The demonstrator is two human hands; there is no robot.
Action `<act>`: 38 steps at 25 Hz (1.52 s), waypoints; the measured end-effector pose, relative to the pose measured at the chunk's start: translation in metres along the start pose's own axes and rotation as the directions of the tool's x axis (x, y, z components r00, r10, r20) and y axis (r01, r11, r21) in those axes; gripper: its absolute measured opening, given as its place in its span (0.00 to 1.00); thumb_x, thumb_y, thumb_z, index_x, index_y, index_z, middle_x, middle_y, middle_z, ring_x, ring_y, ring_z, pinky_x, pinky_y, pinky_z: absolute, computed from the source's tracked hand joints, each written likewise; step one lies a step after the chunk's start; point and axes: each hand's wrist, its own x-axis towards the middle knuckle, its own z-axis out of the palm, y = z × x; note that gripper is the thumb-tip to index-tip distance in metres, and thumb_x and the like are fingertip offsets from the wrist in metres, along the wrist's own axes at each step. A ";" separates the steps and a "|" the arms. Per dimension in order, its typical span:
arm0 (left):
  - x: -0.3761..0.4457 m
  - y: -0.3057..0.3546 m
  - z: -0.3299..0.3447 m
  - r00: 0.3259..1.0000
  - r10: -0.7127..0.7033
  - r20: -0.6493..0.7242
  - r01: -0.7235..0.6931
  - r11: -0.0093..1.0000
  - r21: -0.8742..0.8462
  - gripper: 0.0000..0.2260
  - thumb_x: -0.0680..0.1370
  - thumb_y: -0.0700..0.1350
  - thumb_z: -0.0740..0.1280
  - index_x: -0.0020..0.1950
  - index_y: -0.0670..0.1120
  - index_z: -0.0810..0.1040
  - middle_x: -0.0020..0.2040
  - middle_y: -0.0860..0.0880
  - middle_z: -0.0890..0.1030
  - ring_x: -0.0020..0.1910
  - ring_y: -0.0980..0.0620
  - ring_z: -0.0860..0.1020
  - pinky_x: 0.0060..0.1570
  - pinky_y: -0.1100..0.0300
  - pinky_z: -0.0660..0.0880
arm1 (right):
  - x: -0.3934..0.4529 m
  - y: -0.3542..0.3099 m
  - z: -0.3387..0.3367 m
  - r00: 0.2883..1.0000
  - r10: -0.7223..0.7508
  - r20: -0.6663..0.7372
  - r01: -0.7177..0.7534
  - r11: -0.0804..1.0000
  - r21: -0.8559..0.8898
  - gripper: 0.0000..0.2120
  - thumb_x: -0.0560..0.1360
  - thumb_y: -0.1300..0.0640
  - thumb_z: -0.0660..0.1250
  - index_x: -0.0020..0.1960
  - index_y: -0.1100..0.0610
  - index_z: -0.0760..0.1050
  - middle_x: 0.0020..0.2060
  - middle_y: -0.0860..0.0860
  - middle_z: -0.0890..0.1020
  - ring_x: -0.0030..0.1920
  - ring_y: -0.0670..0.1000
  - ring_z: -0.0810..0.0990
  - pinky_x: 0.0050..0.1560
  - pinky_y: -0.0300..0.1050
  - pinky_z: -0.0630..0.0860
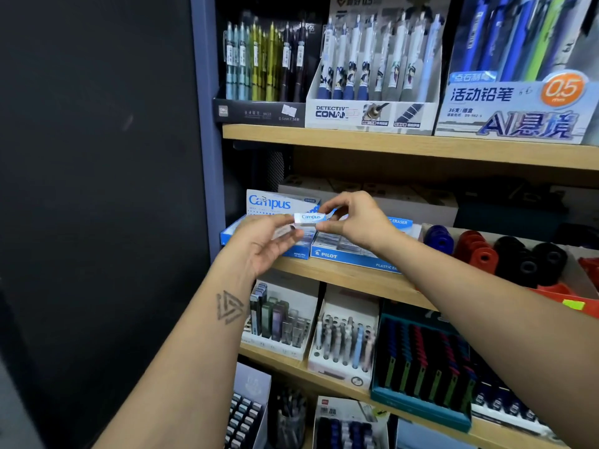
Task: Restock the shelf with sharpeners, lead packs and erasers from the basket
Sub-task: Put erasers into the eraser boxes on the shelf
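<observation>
A small white and blue Campus eraser [309,219] hangs in front of the middle shelf, held between both hands. My left hand [262,243] grips its left end, palm up, with more wrapped erasers lying blurred in the palm. My right hand [355,220] pinches its right end between thumb and fingers. Behind and below them stands the blue Campus eraser box [275,202] and beside it the blue Pilot eraser box [343,256]. Round sharpeners [479,254] in blue, red and black fill a tray to the right. Lead packs [275,317] stand on the shelf below. The basket is out of view.
The wooden middle shelf [340,277] has its edge just under my wrists. Pen and mechanical pencil displays [372,76] fill the top shelf. More pen trays [421,367] sit on the lower shelves. A dark panel [97,157] and blue upright [204,124] bound the left side.
</observation>
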 end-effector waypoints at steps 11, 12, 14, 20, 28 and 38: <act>0.011 0.024 -0.048 0.934 0.166 -0.316 -0.161 0.986 0.043 0.13 0.77 0.24 0.63 0.61 0.31 0.74 0.60 0.33 0.75 0.50 0.41 0.81 0.39 0.61 0.83 | 0.023 -0.023 0.048 0.981 0.179 0.076 -0.175 0.983 -0.063 0.12 0.66 0.55 0.82 0.46 0.57 0.83 0.40 0.51 0.82 0.41 0.49 0.78 0.42 0.42 0.73; 0.011 0.024 -0.047 0.935 0.168 -0.311 -0.164 0.986 0.041 0.12 0.77 0.24 0.63 0.59 0.30 0.74 0.61 0.32 0.75 0.49 0.41 0.81 0.38 0.61 0.83 | 0.022 -0.028 0.053 0.981 0.166 0.100 -0.161 0.985 -0.054 0.11 0.66 0.56 0.82 0.44 0.57 0.83 0.39 0.51 0.83 0.40 0.48 0.78 0.43 0.42 0.75; 0.011 0.023 -0.046 0.936 0.181 -0.303 -0.177 0.983 0.039 0.12 0.77 0.24 0.63 0.59 0.29 0.74 0.61 0.32 0.75 0.46 0.41 0.81 0.37 0.62 0.82 | 0.023 -0.034 0.064 0.983 0.145 0.116 -0.140 0.989 -0.049 0.07 0.67 0.57 0.81 0.42 0.57 0.84 0.38 0.51 0.84 0.40 0.48 0.80 0.46 0.43 0.78; 0.011 0.016 -0.042 0.942 0.198 -0.272 -0.160 0.975 0.154 0.07 0.74 0.25 0.68 0.48 0.35 0.76 0.52 0.33 0.80 0.40 0.44 0.83 0.38 0.62 0.82 | 0.022 -0.040 0.081 0.984 0.148 0.104 -0.132 0.981 -0.145 0.04 0.73 0.59 0.72 0.46 0.55 0.86 0.43 0.50 0.86 0.47 0.49 0.82 0.46 0.39 0.76; 0.003 0.007 -0.025 0.966 0.245 -0.082 -0.210 0.929 0.304 0.14 0.71 0.23 0.69 0.48 0.40 0.82 0.50 0.37 0.83 0.49 0.42 0.84 0.50 0.57 0.81 | 0.011 -0.030 0.047 0.992 0.059 0.115 -0.078 0.981 0.177 0.24 0.72 0.73 0.66 0.66 0.57 0.77 0.52 0.51 0.82 0.51 0.51 0.82 0.50 0.42 0.79; -0.005 -0.014 0.024 0.977 0.210 0.035 -0.209 0.919 0.334 0.07 0.74 0.29 0.71 0.51 0.36 0.80 0.45 0.36 0.84 0.41 0.44 0.85 0.43 0.57 0.83 | -0.005 -0.007 -0.013 0.997 0.080 -0.006 -0.076 0.969 0.236 0.15 0.72 0.71 0.73 0.57 0.65 0.78 0.47 0.60 0.83 0.42 0.52 0.83 0.45 0.40 0.82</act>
